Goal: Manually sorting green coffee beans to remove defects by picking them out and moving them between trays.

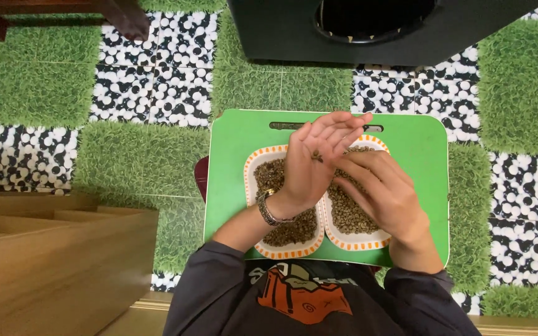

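Note:
A green tray [412,155] rests on my lap and carries two white dishes with orange-striped rims. The left dish [284,249] and the right dish [359,239] are both full of small brown-green seeds. My left hand [312,162], a metal bracelet on its wrist, is held palm up with fingers spread above the dishes; a small dark bit [317,157] lies on the palm. My right hand [381,190] hovers over the right dish, its fingertips pinched close to the left palm.
A black box with a round opening [368,28] stands beyond the tray. A wooden stepped unit [57,261] is at the left. The floor mat alternates grass-green and black-and-white pebble squares [151,74]. A dark wooden furniture leg [126,18] shows at top left.

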